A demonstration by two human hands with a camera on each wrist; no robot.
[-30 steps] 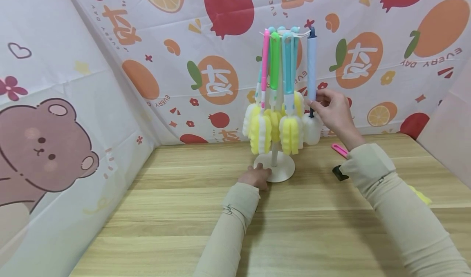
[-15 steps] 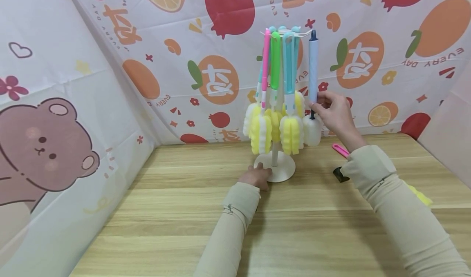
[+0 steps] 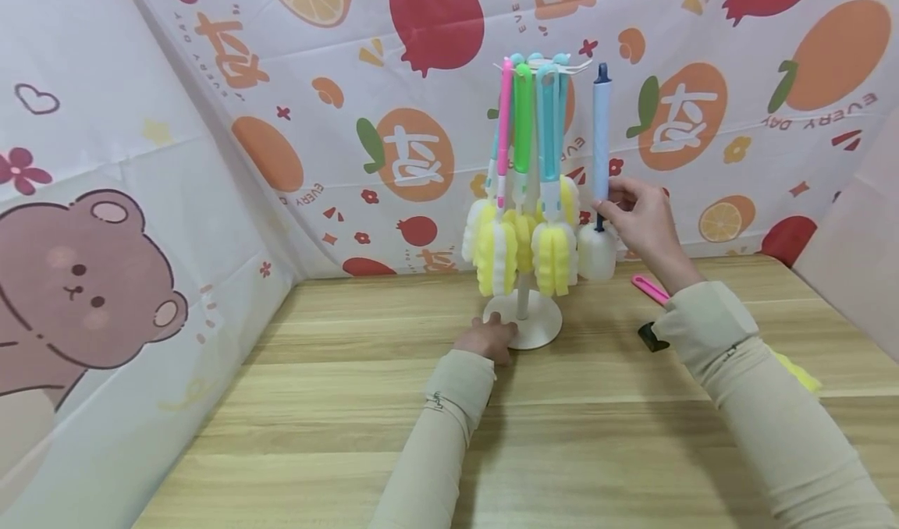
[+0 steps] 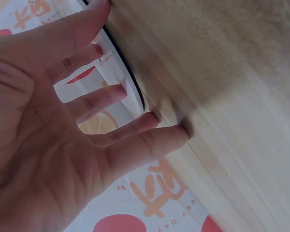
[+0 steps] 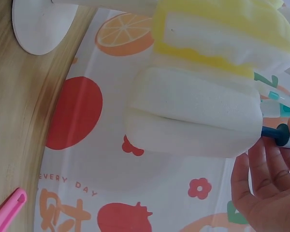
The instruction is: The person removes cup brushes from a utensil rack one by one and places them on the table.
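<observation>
In the head view my right hand (image 3: 642, 221) pinches the lower handle of a light-blue sponge bottle brush (image 3: 601, 135) with a white sponge head. The brush hangs upright, head down. Its top stands just right of the white rack's hook tips, apart from them. In the right wrist view its white sponge (image 5: 193, 113) lies beside a yellow-and-white sponge. My left hand (image 3: 487, 337) rests with spread, fairly straight fingers at the round white base (image 3: 537, 326) of the rack. The left wrist view has the fingertips on the base rim (image 4: 128, 79) and the table.
On the rack hang several sponge brushes, among them a pink one (image 3: 504, 135), a green one (image 3: 523, 119) and a turquoise one (image 3: 550, 135). A pink handle (image 3: 649, 289), a black piece (image 3: 653, 338) and a yellow sponge (image 3: 799, 373) lie on the table by my right sleeve.
The top of the light-blue brush has come off the rack's hook and shifted slightly right and down with my right hand. My left hand stays at the base.
</observation>
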